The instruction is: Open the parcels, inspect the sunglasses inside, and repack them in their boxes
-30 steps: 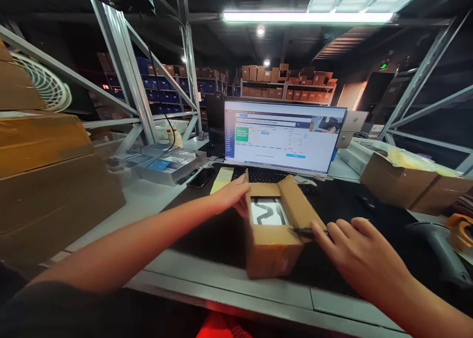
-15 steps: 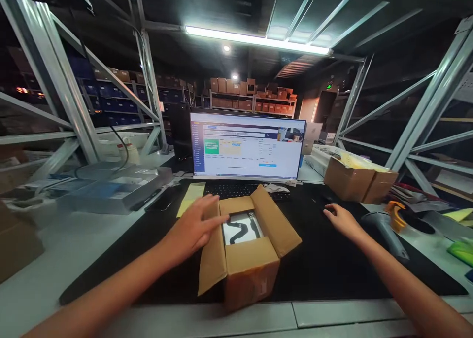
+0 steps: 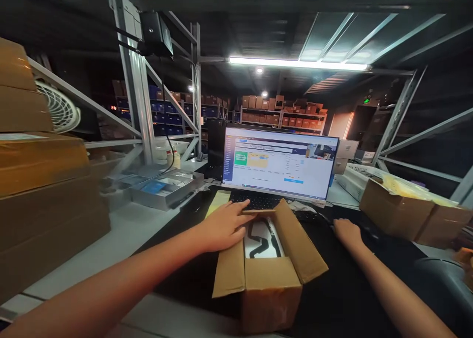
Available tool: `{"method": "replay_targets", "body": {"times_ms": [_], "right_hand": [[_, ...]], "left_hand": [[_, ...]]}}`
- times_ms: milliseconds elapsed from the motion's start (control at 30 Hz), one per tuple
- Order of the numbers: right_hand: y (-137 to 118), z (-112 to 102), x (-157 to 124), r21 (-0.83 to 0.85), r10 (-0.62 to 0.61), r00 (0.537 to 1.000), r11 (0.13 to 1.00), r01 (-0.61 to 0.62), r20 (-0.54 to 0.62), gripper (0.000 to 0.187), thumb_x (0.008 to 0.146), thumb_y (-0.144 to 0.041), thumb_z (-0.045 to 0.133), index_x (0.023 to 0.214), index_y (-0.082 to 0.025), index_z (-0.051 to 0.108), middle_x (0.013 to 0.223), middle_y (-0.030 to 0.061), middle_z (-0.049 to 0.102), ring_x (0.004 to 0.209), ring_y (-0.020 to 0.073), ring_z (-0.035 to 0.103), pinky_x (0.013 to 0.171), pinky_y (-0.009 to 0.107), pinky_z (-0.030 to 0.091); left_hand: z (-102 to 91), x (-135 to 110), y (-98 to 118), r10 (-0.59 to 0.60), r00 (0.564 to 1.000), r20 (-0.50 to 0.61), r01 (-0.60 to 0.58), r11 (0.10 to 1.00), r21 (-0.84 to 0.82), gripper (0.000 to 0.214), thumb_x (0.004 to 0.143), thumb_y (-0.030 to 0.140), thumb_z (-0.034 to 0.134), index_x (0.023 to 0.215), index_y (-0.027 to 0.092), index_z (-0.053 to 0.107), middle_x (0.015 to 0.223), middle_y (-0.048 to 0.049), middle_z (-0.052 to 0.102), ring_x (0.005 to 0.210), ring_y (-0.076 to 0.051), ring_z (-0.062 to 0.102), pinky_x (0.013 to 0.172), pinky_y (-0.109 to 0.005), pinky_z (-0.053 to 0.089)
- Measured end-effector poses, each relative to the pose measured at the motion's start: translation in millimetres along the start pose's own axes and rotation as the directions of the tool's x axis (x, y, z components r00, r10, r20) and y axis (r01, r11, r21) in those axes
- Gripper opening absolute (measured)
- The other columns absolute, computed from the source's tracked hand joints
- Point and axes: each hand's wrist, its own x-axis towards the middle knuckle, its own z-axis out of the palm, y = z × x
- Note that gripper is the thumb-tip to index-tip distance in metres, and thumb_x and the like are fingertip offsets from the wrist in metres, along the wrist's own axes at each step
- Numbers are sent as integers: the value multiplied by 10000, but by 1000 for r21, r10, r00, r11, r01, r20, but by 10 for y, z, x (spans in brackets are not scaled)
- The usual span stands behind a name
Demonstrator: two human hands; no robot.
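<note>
An opened cardboard box (image 3: 271,306) stands on the black mat with its flaps spread. Inside lies a white package (image 3: 266,239) with a black zigzag print. Across the box's left side, at the back corner, my left hand (image 3: 225,227) rests with fingers stretched apart, touching the flaps. My right hand (image 3: 347,232) is on the mat to the right of the box, its fingers curled. A thin dark item shows near its fingertips, too small to name. Close by on the right lies a dark computer mouse (image 3: 369,233).
Behind the box stand a keyboard (image 3: 254,202) and a lit monitor (image 3: 279,163). An open carton (image 3: 393,207) with yellowish contents is at the right, near a grey scanner (image 3: 443,279). Stacked cartons (image 3: 48,219) rise at the left, beside a grey tray (image 3: 166,190).
The view has swung left, bringing the stacked cartons and a fan into sight. My left hand has moved farther over the box's back corner. My right hand's fingers have curled in.
</note>
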Motion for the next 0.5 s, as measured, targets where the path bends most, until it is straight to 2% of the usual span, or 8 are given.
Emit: {"method": "replay_targets", "body": {"times_ms": [67, 133, 200, 267, 333, 400, 433, 500], "right_hand": [[-22, -209, -36, 27, -21, 999, 999, 22, -33, 192, 930, -280, 630, 1003, -116, 697, 1063, 146, 702, 1031, 286, 658, 877, 452, 526], [-106, -492, -149, 80, -59, 995, 995, 66, -81, 255, 963, -288, 548, 1087, -127, 701, 1104, 172, 709, 1042, 309, 664, 864, 433, 522], [-278, -809, -398, 144, -125, 983, 979, 144, -133, 335, 1005, -331, 455, 1219, -176, 659, 1146, 126, 714, 1017, 260, 676, 862, 375, 524], [-538, -1099, -803, 210, -248, 950, 935, 286, -191, 357, 1019, -414, 417, 1240, -248, 644, 1192, 58, 704, 991, 205, 675, 856, 314, 525], [-856, -1304, -1287, 258, -508, 798, 764, 591, -324, 331, 1005, -389, 446, 1166, -220, 680, 1145, 76, 712, 1000, 221, 664, 887, 342, 518], [-1171, -1396, -1710, 171, -708, 660, 639, 750, -249, 307, 1002, -304, 430, 1079, -198, 708, 1030, 90, 725, 957, 250, 655, 866, 397, 514], [-1304, -1400, -1860, 153, -767, 619, 600, 785, -169, 275, 985, -303, 476, 1076, -191, 710, 1009, 92, 726, 962, 270, 649, 878, 429, 507], [-1483, -1348, -2010, 183, -813, 581, 567, 803, -31, 286, 975, -316, 520, 1140, -164, 698, 1039, 114, 721, 1012, 291, 633, 967, 489, 462]], "left_hand": [[65, 34, -104, -69, 998, 4, 69, 984, -161, 519, 936, 353, 502, 1451, 291, 511, 1559, -124, 410, 1398, -362, 433, 1153, -565, 325], [162, 104, -212, -80, 997, 24, 83, 946, -315, 553, 913, 359, 533, 1463, 311, 489, 1452, -100, 537, 1310, -328, 532, 1115, -505, 398], [275, 190, -304, -77, 997, 12, 75, 915, -395, 578, 878, 310, 554, 1452, 319, 491, 1385, -61, 596, 1237, -285, 590, 1088, -442, 438], [382, 265, -372, -98, 995, -26, 76, 892, -447, 574, 866, 292, 549, 1437, 322, 493, 1424, -23, 573, 1263, -266, 573, 1109, -410, 421], [468, 315, -415, -140, 988, -69, 86, 859, -505, 534, 918, 352, 495, 1449, 316, 465, 1483, -8, 524, 1324, -264, 525, 1145, -416, 383], [529, 341, -433, -180, 978, -104, 91, 823, -561, 518, 983, 453, 385, 1475, 299, 435, 1508, -15, 499, 1359, -266, 495, 1164, -428, 360], [554, 348, -432, -196, 973, -120, 90, 805, -587, 530, 1005, 493, 317, 1481, 289, 432, 1514, -19, 493, 1373, -261, 481, 1172, -426, 349], [602, 356, -412, -234, 960, -155, 86, 771, -631, 574, 1025, 533, 210, 1472, 264, 451, 1512, -28, 496, 1394, -246, 457, 1191, -413, 323]]}}
